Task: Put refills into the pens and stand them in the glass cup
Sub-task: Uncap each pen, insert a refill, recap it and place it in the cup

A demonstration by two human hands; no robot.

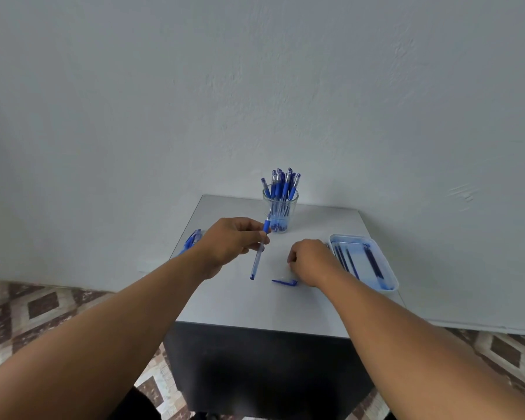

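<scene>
Pinching a pen (259,250), left hand (229,242) hides more pens (191,240); right hand (311,262) curled, contents unclear

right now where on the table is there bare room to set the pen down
Bare: the near strip of the table in front of the blue cap, and the far left corner beside the glass cup. Crowded: the right edge with the tray, and mid-table around both hands.

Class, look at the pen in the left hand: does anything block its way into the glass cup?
Nothing visible does. The pen in the left hand is just in front of the glass cup, though pens already crowd it.
</scene>
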